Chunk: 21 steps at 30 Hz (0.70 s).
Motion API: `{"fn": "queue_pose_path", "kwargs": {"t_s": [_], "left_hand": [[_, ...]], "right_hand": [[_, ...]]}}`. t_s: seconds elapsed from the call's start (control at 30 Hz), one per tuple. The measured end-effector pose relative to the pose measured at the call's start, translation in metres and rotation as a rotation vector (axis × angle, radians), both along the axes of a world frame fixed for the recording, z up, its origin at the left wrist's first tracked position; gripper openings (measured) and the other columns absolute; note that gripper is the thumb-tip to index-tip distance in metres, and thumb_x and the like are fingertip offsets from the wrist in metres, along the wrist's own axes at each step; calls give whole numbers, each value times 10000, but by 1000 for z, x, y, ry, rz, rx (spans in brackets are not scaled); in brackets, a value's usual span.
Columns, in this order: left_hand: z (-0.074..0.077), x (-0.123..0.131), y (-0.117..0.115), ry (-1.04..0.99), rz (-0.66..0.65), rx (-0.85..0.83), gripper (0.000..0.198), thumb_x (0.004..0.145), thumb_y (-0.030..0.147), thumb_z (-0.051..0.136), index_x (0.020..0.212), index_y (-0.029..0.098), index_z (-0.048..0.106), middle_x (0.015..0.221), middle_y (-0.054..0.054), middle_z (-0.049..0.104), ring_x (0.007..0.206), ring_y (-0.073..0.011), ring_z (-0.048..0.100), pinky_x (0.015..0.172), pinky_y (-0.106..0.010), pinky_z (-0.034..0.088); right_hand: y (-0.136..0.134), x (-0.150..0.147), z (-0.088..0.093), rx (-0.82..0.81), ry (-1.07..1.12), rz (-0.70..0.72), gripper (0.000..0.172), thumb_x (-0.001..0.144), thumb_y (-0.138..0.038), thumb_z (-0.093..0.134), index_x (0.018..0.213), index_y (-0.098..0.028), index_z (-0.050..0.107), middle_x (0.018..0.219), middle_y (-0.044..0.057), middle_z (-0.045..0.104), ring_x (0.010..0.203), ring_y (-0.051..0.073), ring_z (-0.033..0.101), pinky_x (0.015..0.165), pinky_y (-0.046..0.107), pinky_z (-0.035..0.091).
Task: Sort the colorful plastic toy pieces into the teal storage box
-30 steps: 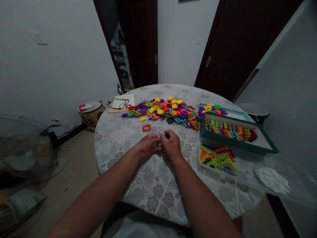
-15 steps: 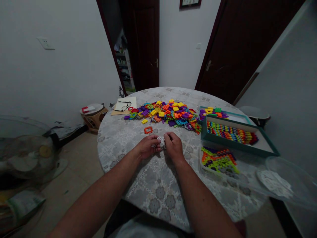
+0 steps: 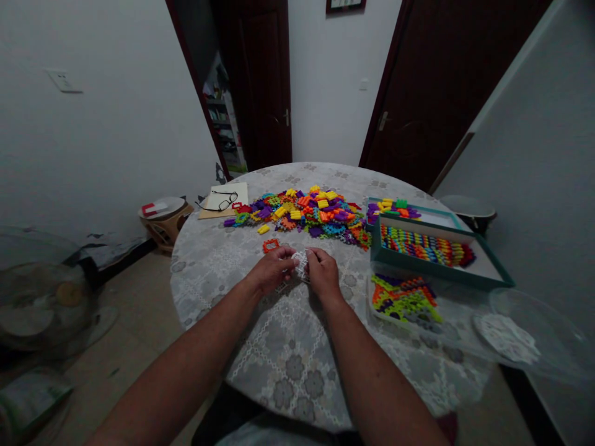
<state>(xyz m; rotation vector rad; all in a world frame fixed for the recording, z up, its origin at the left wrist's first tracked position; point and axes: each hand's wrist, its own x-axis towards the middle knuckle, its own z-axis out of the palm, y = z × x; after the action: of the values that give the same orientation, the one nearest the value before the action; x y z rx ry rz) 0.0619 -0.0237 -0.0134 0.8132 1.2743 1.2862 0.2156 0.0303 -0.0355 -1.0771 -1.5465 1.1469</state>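
Between my two hands is a small white openwork plastic piece (image 3: pixel 300 262), held low over the patterned tablecloth (image 3: pixel 297 347). My left hand (image 3: pixel 275 269) pinches its left side, fingers closed. On its right side my right hand (image 3: pixel 323 272) grips it between thumb and bent fingers. Its exact shape is partly covered by the fingertips. Just beyond my left hand lies an orange-red square frame piece (image 3: pixel 270 245). Farther back spreads a heap of mixed coloured building pieces (image 3: pixel 307 214), with one yellow piece (image 3: pixel 263 229) lying at its near edge.
Right of my hands stand a teal box (image 3: pixel 441 267) with rows of coloured pieces and a clear plastic tub (image 3: pixel 372 303) of joined pieces. A clear container at far right holds white pieces (image 3: pixel 506 337). Glasses (image 3: pixel 227 201) rest on paper at back left.
The view has shifted slightly, so the table's contents appear a little farther left. My left hand has tilted slightly around the white piece; both hands keep hold of it.
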Motion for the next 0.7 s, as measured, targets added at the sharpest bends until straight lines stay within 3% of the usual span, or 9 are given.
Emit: {"fn": "queue_pose_path", "kwargs": {"t_s": [0.1, 0.3, 0.47, 0.57, 0.7], "left_hand": [[-6, 0, 3, 94, -3, -6, 482, 672, 319, 941, 1063, 193, 689, 771, 27, 628, 558, -95, 561, 484, -197, 432], [-7, -6, 8, 348, -78, 50, 559, 778, 328, 863, 1298, 197, 706, 864, 0, 639, 618, -121, 594, 510, -224, 478], [1, -12, 12, 461, -137, 50, 654, 757, 324, 889, 1372, 203, 702, 893, -4, 643, 630, -128, 585, 516, -238, 464], [4, -15, 11, 335, -150, 18, 681, 705, 290, 938, 1344, 204, 718, 917, -13, 654, 653, -127, 607, 546, -237, 469], [3, -20, 8, -77, -64, -24, 486, 838, 414, 872, 1228, 173, 714, 891, -33, 670, 672, -136, 635, 540, -221, 450]], "right_hand": [[-2, -1, 2, -77, 55, 48, 417, 953, -497, 537, 1027, -179, 797, 896, 63, 782, 730, 210, 685, 679, 291, 527], [-6, 1, 3, 123, -101, 89, 299, 942, -390, 566, 967, -208, 802, 1009, 72, 791, 976, 236, 700, 865, 312, 516], [-7, 2, 1, 48, -100, 137, 328, 960, -427, 558, 988, -203, 796, 921, 59, 780, 892, 233, 700, 764, 305, 512], [-10, 1, 3, -29, -53, 112, 356, 950, -466, 582, 1068, -197, 784, 863, 43, 759, 783, 216, 691, 681, 295, 515], [-14, -1, 7, -179, 97, 73, 491, 924, -511, 641, 1292, -194, 714, 763, -4, 701, 614, 188, 655, 573, 291, 523]]}}
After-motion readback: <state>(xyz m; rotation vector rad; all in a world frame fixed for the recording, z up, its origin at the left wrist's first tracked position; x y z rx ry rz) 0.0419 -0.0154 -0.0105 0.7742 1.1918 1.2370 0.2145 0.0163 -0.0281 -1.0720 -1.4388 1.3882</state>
